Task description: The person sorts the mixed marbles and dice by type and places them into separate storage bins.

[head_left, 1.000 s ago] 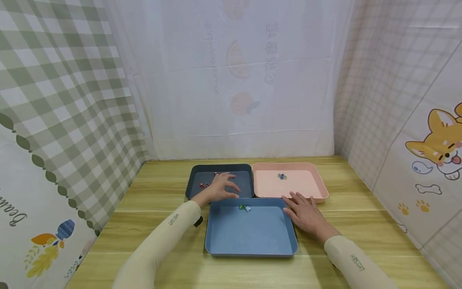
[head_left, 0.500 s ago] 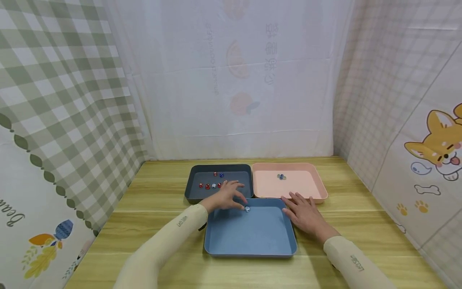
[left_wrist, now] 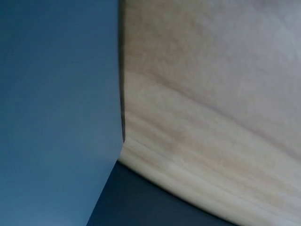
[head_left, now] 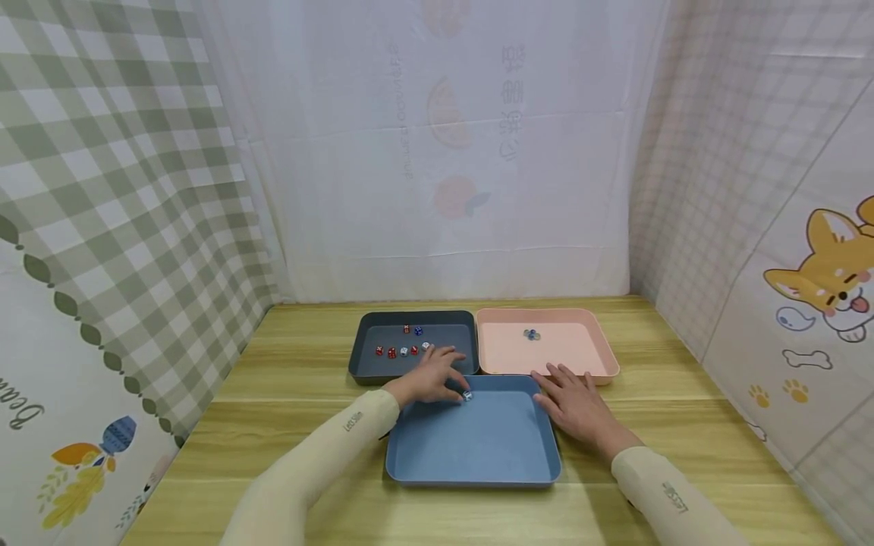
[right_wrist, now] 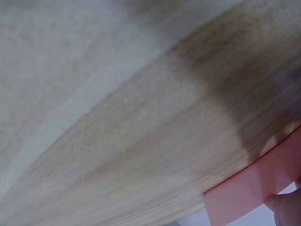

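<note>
My left hand [head_left: 432,378] reaches over the back left corner of the blue tray [head_left: 478,444]. Its thumb and index finger pinch a small white-and-blue die [head_left: 467,395] near that tray's back wall. The hand covers the area left of the die. My right hand [head_left: 576,406] lies with fingers extended at the blue tray's back right corner, its fingertips over the front rim of the pink tray [head_left: 580,349]. In the right wrist view, a fingertip [right_wrist: 288,207] touches the pink tray's wall [right_wrist: 254,193].
Behind the left hand, the dark tray [head_left: 369,330] holds several dice, such as a red die [head_left: 379,350] and a blue die [head_left: 419,331]. A small cluster of bluish, clear dice [head_left: 532,334] lies in the pink tray. All three trays stand close together on the wooden table [head_left: 300,364].
My left hand has moved from over the dark tray, right and toward me, to the die in the blue tray. The green die beside it is out of sight now. My right hand stays put.
</note>
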Demonstrator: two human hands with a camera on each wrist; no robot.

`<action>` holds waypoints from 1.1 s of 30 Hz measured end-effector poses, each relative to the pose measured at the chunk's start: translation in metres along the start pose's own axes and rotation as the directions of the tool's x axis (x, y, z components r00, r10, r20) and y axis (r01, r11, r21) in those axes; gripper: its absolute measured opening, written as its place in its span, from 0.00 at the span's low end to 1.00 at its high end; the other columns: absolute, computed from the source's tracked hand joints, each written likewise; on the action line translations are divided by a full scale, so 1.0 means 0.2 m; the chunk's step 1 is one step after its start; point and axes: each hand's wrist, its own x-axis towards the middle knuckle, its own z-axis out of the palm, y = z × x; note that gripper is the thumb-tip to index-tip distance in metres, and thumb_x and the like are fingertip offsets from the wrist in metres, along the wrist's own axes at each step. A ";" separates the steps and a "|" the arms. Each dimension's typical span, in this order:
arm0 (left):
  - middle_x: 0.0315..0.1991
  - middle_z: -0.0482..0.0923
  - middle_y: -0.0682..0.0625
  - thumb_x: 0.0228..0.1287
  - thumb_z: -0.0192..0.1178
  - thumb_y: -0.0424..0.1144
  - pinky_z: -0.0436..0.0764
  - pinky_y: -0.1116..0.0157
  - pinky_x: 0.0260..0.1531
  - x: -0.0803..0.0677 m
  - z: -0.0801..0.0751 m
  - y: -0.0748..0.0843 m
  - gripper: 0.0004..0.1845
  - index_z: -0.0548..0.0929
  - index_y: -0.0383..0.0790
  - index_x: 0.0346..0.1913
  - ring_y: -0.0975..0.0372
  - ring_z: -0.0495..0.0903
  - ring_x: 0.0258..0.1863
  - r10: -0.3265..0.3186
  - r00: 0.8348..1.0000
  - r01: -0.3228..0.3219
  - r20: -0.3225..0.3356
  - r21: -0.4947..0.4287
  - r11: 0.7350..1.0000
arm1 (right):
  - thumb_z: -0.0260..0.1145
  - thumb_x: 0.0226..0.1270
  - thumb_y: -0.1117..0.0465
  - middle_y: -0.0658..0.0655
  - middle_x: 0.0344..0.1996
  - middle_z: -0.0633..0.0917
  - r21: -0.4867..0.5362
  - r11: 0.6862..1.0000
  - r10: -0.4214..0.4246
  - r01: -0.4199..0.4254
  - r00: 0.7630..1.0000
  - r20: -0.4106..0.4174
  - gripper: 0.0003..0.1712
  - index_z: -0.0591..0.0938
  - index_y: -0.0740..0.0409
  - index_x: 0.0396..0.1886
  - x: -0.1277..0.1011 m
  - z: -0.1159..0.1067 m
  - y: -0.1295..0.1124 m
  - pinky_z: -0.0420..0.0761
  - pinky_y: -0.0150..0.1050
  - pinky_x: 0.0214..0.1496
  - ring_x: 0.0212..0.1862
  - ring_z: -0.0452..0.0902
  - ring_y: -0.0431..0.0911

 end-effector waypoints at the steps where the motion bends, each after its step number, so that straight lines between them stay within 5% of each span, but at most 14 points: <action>1: 0.73 0.64 0.46 0.61 0.71 0.49 0.42 0.39 0.71 0.00 0.00 0.00 0.10 0.90 0.57 0.45 0.47 0.50 0.76 0.001 1.000 -0.001 -0.004 0.012 1.000 | 0.53 0.77 0.44 0.68 0.71 0.66 0.002 1.000 -0.002 0.002 1.000 -0.003 0.31 0.71 0.54 0.73 0.00 0.00 0.00 0.46 0.75 0.67 0.73 0.55 0.67; 15: 0.67 0.70 0.48 0.60 0.70 0.52 0.46 0.39 0.70 0.00 0.02 0.02 0.08 0.90 0.57 0.40 0.50 0.57 0.73 0.008 0.999 -0.004 -0.037 0.086 0.996 | 0.52 0.78 0.44 0.67 0.71 0.66 -0.008 1.000 -0.002 0.002 1.000 -0.006 0.31 0.71 0.53 0.72 0.00 -0.01 -0.01 0.46 0.75 0.67 0.73 0.55 0.66; 33: 0.65 0.70 0.48 0.58 0.72 0.52 0.43 0.40 0.71 -0.02 -0.04 0.03 0.08 0.89 0.55 0.35 0.52 0.59 0.71 -0.034 0.998 0.031 -0.045 -0.060 0.998 | 0.53 0.78 0.45 0.68 0.71 0.67 -0.011 1.000 -0.012 0.012 1.000 -0.018 0.30 0.72 0.54 0.72 0.00 -0.01 -0.01 0.48 0.75 0.66 0.72 0.57 0.67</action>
